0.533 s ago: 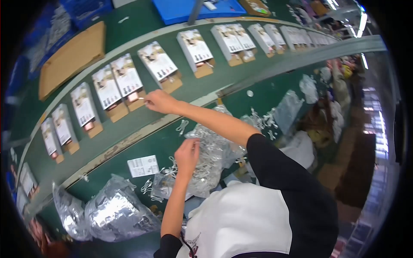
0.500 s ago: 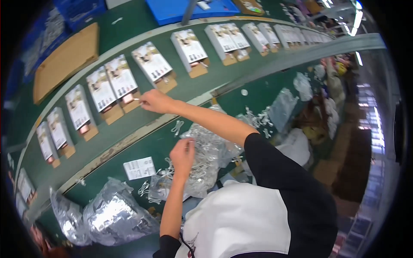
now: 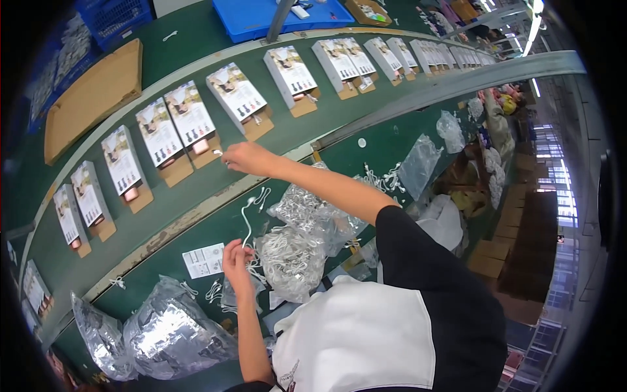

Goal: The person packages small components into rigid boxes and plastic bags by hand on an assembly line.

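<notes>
My right hand (image 3: 248, 159) reaches out over the conveyor edge, fingers pinched on a small white cable (image 3: 217, 152). Just left of its fingertips, a printed white box (image 3: 189, 116) lies with its brown flap open and a pink item (image 3: 200, 147) showing in the end. Closer to me, my left hand (image 3: 236, 262) is closed on a white charging cable (image 3: 247, 222), whose upper part rises in a curve away from the fingers. Beside that hand lies a clear plastic bag (image 3: 294, 258) full of bundled white cables.
Similar open boxes (image 3: 290, 70) line the green conveyor (image 3: 196, 186). A printed leaflet (image 3: 203, 261) and silvery plastic bags (image 3: 173, 330) lie on the near table. Beyond the conveyor are a cardboard tray (image 3: 98, 98) and a blue tray (image 3: 287, 19). A metal rail (image 3: 444, 85) crosses at right.
My right hand has drawn back slightly from the box end. My left hand has moved left and nearer to me, away from the bag, and a cable now extends from it.
</notes>
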Demonstrator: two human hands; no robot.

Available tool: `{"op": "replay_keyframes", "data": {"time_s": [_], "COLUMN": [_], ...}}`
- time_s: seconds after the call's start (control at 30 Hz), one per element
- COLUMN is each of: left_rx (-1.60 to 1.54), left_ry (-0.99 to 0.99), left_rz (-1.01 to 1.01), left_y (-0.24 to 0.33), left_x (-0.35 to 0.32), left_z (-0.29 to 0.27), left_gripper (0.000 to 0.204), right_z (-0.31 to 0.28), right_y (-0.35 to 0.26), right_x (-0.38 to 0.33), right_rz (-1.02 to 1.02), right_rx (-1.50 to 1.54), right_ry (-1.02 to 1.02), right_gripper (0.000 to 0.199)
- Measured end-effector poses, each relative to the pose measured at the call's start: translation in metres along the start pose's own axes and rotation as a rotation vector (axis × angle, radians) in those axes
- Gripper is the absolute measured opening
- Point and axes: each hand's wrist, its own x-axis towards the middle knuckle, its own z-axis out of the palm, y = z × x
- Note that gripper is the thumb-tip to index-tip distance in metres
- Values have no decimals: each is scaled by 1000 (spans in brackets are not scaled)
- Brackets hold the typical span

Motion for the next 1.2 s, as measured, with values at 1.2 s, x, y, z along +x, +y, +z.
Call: {"op": "replay_keyframes", "data": {"time_s": [1.2], "left_rx": [523], "left_ry": [-118], "left_rz": [333], "left_y": [12], "left_x": [103], "left_z": [-81], "left_gripper": [27], "right_z": [67], "right_y": [-2], "right_x": [59], "right_rz": [103], "right_rx": [-662], "right_ry": [287], "right_gripper": [28]}}
